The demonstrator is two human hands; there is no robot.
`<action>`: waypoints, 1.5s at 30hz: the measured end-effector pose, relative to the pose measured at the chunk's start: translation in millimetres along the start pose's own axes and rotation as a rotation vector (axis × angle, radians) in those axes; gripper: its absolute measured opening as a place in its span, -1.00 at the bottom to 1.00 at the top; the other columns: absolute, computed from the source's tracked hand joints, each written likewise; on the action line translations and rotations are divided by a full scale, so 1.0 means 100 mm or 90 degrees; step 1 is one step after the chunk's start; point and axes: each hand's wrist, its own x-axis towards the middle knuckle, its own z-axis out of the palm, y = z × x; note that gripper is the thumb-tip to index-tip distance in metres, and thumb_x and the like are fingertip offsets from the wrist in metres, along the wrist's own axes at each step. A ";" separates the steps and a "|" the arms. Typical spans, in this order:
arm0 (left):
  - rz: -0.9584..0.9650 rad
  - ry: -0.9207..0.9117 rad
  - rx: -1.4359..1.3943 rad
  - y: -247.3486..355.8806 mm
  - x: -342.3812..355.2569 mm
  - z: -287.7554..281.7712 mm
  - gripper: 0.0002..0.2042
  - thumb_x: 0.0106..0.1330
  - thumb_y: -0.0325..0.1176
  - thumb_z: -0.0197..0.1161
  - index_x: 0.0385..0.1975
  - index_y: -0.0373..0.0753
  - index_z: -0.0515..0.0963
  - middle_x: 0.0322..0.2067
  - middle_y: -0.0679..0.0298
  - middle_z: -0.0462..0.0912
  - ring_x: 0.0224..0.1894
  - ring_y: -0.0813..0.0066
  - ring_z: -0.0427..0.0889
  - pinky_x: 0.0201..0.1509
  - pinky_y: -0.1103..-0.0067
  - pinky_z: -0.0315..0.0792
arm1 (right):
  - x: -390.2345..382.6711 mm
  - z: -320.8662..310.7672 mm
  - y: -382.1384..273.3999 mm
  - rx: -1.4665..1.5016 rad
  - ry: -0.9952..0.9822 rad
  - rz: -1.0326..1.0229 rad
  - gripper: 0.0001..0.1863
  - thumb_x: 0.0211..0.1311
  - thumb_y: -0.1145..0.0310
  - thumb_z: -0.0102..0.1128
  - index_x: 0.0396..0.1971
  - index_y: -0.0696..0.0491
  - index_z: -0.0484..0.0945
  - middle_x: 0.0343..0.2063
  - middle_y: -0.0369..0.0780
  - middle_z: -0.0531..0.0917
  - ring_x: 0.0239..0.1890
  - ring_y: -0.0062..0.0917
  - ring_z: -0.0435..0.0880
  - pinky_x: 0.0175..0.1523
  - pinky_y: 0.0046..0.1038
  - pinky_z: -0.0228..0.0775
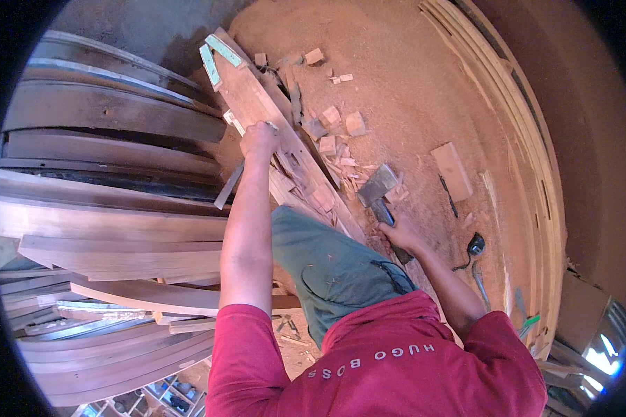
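My right hand (402, 233) is wrapped around the dark handle of a hammer, whose blocky metal head (378, 185) hangs over wood chips. My left hand (259, 141) is closed on what looks like a chisel; its flat grey blade (229, 186) slants out beside my forearm, and the grip is hidden in my fist. Beneath that hand runs a long wooden beam (256, 94) with rough cut recesses along it. Loose chips (321, 197) lie on its near part, close to my leg. Two mint-green faces (224, 50) mark its far end.
Curved wooden planks (125, 217) are stacked at the left. Several small wood blocks (355, 124) lie on the dusty ground right of the beam. Farther right are a flat board (452, 171), a black tape measure (476, 243) and long curved strips (528, 139).
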 end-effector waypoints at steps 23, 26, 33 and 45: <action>0.572 0.244 -0.347 1.10 -1.04 -1.14 -0.59 -0.05 -0.57 0.37 -0.11 -0.15 0.62 -0.18 0.26 0.69 -0.12 0.41 0.66 -0.03 0.46 0.52 | 0.19 -0.13 0.52 0.126 -0.119 -0.026 -0.55 0.16 0.35 0.18 0.04 0.21 0.41 -0.66 -0.22 0.56 -0.73 -0.54 0.53 -0.53 -0.43 0.42; 0.275 0.463 -0.690 0.43 -0.92 -1.15 -0.88 0.22 -0.39 0.36 -0.49 -0.26 0.61 -0.53 0.41 0.62 -0.47 0.69 0.57 -0.39 0.67 0.48 | 0.14 -0.10 0.43 0.099 -0.091 -0.033 -0.54 0.18 0.35 0.14 0.08 0.20 0.41 -0.67 -0.25 0.56 -0.73 -0.57 0.51 -0.55 -0.45 0.39; 0.186 0.586 -0.853 -0.39 -0.94 -0.71 -0.90 0.15 -0.57 0.33 -0.45 -0.29 0.51 -0.51 0.34 0.59 -0.48 0.61 0.55 -0.36 0.65 0.43 | 0.41 0.01 0.81 -0.022 -0.024 -0.133 -0.54 0.18 0.40 0.13 0.10 0.18 0.40 -0.65 -0.27 0.55 -0.73 -0.59 0.49 -0.57 -0.47 0.37; 0.274 0.530 -0.793 -0.60 -0.59 -0.33 -0.90 0.16 -0.61 0.26 -0.49 -0.28 0.48 -0.55 0.36 0.54 -0.51 0.64 0.51 -0.40 0.65 0.42 | 0.09 0.01 0.17 -0.044 -0.022 -0.073 -0.41 0.18 0.45 0.10 0.26 0.15 0.27 -0.62 -0.29 0.53 -0.71 -0.64 0.47 -0.61 -0.51 0.35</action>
